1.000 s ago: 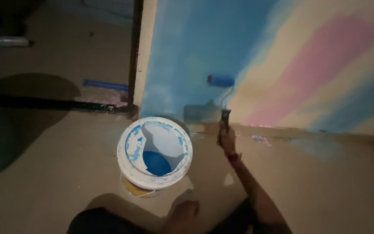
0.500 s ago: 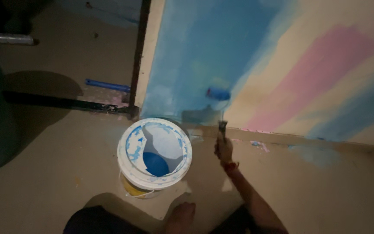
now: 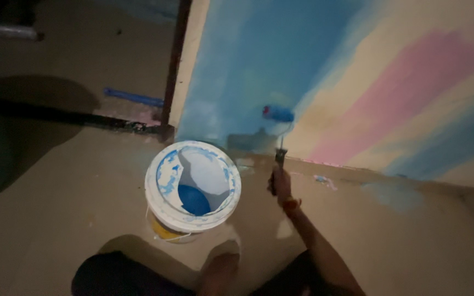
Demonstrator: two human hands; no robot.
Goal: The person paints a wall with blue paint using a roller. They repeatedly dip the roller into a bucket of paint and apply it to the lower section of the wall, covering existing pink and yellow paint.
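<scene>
My right hand grips the dark handle of a small paint roller. Its blue sleeve presses against the wall low down, where the blue area meets the cream, pink and blue stripes. A white bucket smeared with blue paint stands on the floor just left of that hand, with a pool of blue paint at its bottom. My left hand is out of sight. My knee shows at the bottom edge.
A dark door frame ends the wall on the left, with a black threshold strip across the opening. A blue stick lies beyond it. A grey cylinder sits top left. The floor is bare tan concrete.
The roller has moved down the wall a little, toward the floor, with my right hand following. The view has shifted slightly.
</scene>
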